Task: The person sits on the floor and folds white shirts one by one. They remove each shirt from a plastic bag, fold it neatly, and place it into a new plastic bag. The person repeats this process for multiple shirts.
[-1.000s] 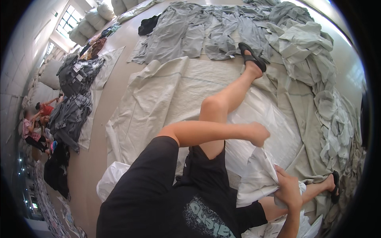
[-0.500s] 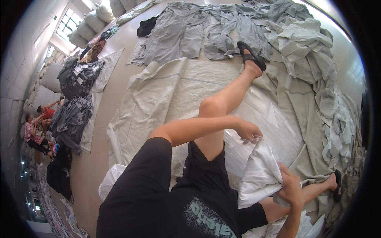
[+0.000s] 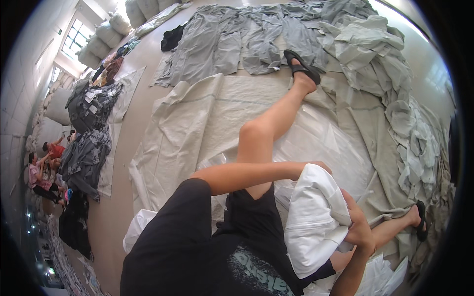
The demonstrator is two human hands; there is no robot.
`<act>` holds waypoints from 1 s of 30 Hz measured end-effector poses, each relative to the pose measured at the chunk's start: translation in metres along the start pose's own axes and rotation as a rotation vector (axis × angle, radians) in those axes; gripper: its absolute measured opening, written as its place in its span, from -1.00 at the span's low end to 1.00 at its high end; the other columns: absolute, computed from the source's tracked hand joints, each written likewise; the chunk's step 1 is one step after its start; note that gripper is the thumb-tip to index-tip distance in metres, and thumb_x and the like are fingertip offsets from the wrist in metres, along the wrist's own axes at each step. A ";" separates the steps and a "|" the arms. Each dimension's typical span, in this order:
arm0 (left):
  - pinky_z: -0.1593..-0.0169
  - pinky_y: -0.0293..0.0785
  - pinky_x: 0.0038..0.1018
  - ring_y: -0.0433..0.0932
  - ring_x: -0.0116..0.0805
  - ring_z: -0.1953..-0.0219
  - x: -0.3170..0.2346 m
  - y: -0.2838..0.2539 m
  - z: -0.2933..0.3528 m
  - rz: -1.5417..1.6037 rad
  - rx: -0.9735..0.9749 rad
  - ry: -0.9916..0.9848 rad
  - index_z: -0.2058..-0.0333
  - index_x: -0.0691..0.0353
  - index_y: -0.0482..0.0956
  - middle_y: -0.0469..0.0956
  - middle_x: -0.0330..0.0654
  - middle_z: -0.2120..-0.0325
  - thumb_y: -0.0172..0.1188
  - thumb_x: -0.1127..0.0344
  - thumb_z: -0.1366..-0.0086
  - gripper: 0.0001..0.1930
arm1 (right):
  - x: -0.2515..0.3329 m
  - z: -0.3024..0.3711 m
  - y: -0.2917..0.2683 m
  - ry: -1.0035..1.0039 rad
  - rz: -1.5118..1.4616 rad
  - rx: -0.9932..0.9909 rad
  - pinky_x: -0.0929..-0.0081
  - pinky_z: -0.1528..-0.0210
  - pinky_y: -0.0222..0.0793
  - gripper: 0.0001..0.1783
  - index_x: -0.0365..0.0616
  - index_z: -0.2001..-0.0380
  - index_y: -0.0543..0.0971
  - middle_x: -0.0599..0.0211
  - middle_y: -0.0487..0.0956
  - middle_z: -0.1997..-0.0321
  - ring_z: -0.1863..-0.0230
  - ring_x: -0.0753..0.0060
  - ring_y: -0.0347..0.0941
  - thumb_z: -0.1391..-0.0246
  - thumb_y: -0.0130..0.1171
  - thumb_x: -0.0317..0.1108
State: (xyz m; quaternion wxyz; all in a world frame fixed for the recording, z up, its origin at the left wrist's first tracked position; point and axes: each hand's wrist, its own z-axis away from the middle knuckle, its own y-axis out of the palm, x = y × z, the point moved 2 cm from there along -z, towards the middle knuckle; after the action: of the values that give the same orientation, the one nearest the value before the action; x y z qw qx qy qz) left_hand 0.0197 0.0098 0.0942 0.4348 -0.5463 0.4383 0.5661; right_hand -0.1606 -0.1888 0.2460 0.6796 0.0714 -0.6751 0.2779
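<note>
A folded white garment [image 3: 316, 222] is held up over my lap, its seams showing on the near face. My right hand [image 3: 358, 224] grips it by its right side, the fingers curled round the edge. My left hand [image 3: 322, 166] reaches across to the garment's far upper edge. White cloth covers its fingers, so their grip is hidden. Beneath the garment, clear plastic sheeting [image 3: 326, 143] is spread between my legs over a beige woven sheet [image 3: 237, 106]. White plastic-wrapped pieces [image 3: 377, 278] lie below my right forearm.
Grey garments [image 3: 212, 44] are laid out beyond my black slipper [image 3: 302, 67]. Heaped pale garments [image 3: 370, 54] curve down the right side. Dark clothes [image 3: 89, 148] lie at left, near two seated people [image 3: 44, 170]. Stuffed sacks [image 3: 108, 32] stand at the far left.
The white garment has turned and risen, its broad face now toward me. My left hand, earlier pinching a thin clear edge, has gone behind the cloth. The right hand keeps its hold.
</note>
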 end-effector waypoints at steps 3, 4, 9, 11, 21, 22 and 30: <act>-0.22 0.52 -0.43 0.62 -0.45 -0.08 -0.063 0.002 0.017 0.183 -0.013 -0.155 -0.15 0.29 0.70 0.72 -0.20 -0.05 0.38 0.25 -0.46 -0.63 | -0.015 0.013 -0.009 -0.067 0.083 -0.014 0.14 -0.51 0.33 -0.40 -0.09 -0.17 0.76 -0.09 0.22 -0.68 -0.49 -0.06 0.47 0.02 0.59 -0.38; -0.25 0.50 -0.44 0.60 -0.45 -0.11 -0.073 -0.002 0.023 0.160 0.030 -0.197 -0.23 0.28 0.67 0.71 -0.22 -0.09 0.37 0.24 -0.48 -0.58 | -0.020 0.008 -0.008 -0.102 0.093 0.002 0.15 -0.52 0.32 -0.39 -0.06 -0.19 0.75 -0.06 0.21 -0.69 -0.53 -0.06 0.42 0.01 0.58 -0.37; -0.16 0.53 -0.50 0.63 -0.50 -0.02 -0.036 -0.001 0.025 0.302 0.154 -0.434 -0.26 0.27 0.67 0.72 -0.24 0.00 0.28 0.10 -0.59 -0.55 | 0.000 -0.012 -0.003 -0.133 0.122 0.106 0.17 -0.46 0.40 -0.36 0.01 -0.24 0.70 0.09 0.32 -0.65 -0.51 -0.06 0.43 -0.02 0.56 -0.34; 0.07 0.54 -0.58 0.61 -0.58 0.20 -0.039 0.003 0.016 0.296 0.157 -0.512 -0.23 0.27 0.70 0.68 -0.34 0.26 0.19 0.09 -0.64 -0.58 | -0.008 -0.011 -0.006 -0.083 0.121 0.179 0.17 -0.41 0.45 -0.35 0.00 -0.24 0.69 0.14 0.43 -0.57 -0.43 -0.05 0.51 -0.02 0.56 -0.31; 0.60 0.15 -0.55 0.26 -0.63 0.69 -0.046 -0.026 0.025 0.260 -0.884 0.009 -0.08 0.21 0.78 0.36 -0.44 0.64 0.12 0.20 -0.67 -0.69 | -0.038 0.019 0.013 -0.083 -0.009 0.011 0.27 -0.40 0.44 -0.31 -0.20 -0.27 0.63 0.12 0.58 -0.43 -0.33 0.06 0.60 -0.02 0.54 -0.38; 0.57 0.16 -0.58 0.27 -0.66 0.66 -0.053 -0.023 0.031 0.194 -0.795 0.064 -0.09 0.22 0.78 0.40 -0.45 0.61 0.12 0.23 -0.67 -0.70 | -0.041 0.022 0.014 -0.100 -0.061 -0.016 0.28 -0.42 0.42 -0.30 -0.23 -0.28 0.62 0.10 0.58 -0.43 -0.34 0.09 0.60 -0.02 0.54 -0.40; 0.42 0.14 -0.65 0.22 -0.73 0.49 -0.084 -0.015 0.044 -0.043 -0.396 -0.124 -0.29 0.23 0.68 0.49 -0.54 0.44 0.14 0.26 -0.66 -0.63 | -0.082 0.025 -0.005 0.197 -0.367 -0.184 0.37 -0.36 0.46 -0.32 -0.19 -0.29 0.63 0.33 0.73 -0.20 -0.25 0.43 0.58 -0.06 0.54 -0.45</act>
State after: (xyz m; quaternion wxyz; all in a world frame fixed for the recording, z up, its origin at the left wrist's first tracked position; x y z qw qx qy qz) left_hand 0.0259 0.0551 0.1786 0.3570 -0.5944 0.2793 0.6642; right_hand -0.1747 -0.2276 0.1711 0.7851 0.1033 -0.6037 0.0926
